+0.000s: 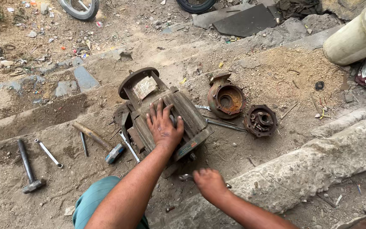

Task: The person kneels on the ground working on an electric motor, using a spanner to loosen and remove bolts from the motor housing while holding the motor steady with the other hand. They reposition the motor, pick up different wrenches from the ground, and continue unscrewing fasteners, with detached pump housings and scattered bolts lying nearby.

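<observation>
A grimy ribbed electric motor body (178, 112) lies on its side on dusty ground, its round end frame (137, 82) toward the far left. My left hand (164, 125) rests flat on top of the motor casing, fingers spread. My right hand (209, 183) is low at the motor's near end, closed around a metal wrench (186, 177) whose head shows to the left of my fist. A rusty pump housing (226, 97) and a round dark end cover (260, 120) lie to the right of the motor.
Left of the motor lie two hammers (30, 169) (102, 144), a spanner (48, 152), a thin rod (84, 144) and another spanner (130, 146). A concrete kerb (318, 161) runs along the right. A pale drum (352, 40) and wheels (79, 8) sit at the far edge.
</observation>
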